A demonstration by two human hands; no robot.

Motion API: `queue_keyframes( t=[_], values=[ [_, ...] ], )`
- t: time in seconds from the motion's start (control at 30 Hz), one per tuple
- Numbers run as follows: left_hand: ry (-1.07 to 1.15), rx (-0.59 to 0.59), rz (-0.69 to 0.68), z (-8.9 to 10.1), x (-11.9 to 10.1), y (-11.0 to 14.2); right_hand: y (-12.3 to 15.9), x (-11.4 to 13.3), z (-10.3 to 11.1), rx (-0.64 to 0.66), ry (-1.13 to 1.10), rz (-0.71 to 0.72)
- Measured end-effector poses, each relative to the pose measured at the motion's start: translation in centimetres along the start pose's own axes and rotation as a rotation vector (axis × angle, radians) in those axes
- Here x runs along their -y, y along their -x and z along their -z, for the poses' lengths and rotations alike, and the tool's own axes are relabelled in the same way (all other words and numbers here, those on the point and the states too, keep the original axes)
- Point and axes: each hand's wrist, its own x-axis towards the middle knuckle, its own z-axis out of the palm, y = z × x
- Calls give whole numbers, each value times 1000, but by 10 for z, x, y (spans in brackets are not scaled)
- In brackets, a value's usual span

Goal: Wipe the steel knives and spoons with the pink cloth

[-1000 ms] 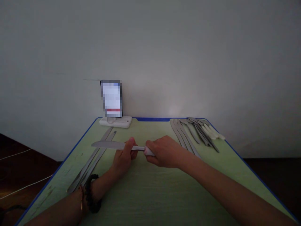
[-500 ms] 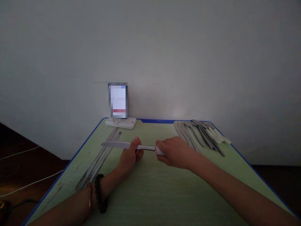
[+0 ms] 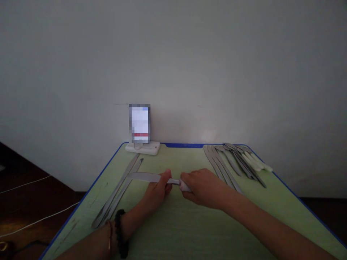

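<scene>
A table knife (image 3: 145, 177) lies level above the table, its blade pointing left. My left hand (image 3: 159, 187) is closed around it where blade and handle meet, thumb on top. My right hand (image 3: 203, 187) is closed over the handle end, with a pinkish-white piece of what looks like cloth or tissue (image 3: 184, 186) bunched around the handle. The end of the handle is hidden in my right fist. Beneath the blade and by my left wrist, two more knives (image 3: 115, 191) lie side by side on the table.
At the right rear of the green, blue-edged table (image 3: 206, 231) lie several forks, spoons and knives (image 3: 238, 162), some pieces with white handles (image 3: 255, 161). A phone (image 3: 140, 123) with a blurred screen stands on a white base (image 3: 143, 147) near the wall.
The gap between my hands along the knife handle has narrowed, the white piece now sitting closer to my left hand. The camera has tilted slightly, so everything sits lower in view.
</scene>
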Motion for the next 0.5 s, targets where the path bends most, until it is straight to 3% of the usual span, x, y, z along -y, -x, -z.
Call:
queue_keyframes(
  t=[0.13,0.3,0.5],
  values=[
    [66,22,9,5,0,-2,18,-13,-8,-6,-49,-42],
    [184,-79,-71,11,7,-12,46,-35,-9,13,-82,-95],
    [142,-33,-76,-1,4,-7,35,-26,-1,18,-19,-89]
  ],
)
